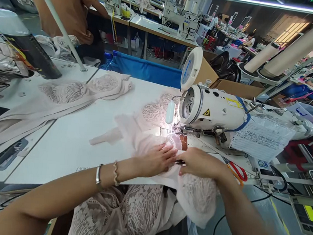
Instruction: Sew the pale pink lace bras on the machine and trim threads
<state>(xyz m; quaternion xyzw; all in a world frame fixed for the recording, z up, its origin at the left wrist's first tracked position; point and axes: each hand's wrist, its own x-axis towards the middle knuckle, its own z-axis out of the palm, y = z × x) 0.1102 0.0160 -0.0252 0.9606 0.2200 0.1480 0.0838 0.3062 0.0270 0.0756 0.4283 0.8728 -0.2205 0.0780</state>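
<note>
Left hand [160, 158] flat on lace fabric [154, 141] just before the sewing machine [214, 109] needle; right hand [199, 163] pinches the fabric edge. Step: feeding seam; next likely needs steady guiding.

- The needle of the sewing machine [214, 111] was lost in lamp glare.
- Beside the machine, the red-handled scissors [236, 171] lay partly hidden behind the right hand [199, 163].
- Print on the paper sheet [261, 137] against the machine was too small to read.
</note>
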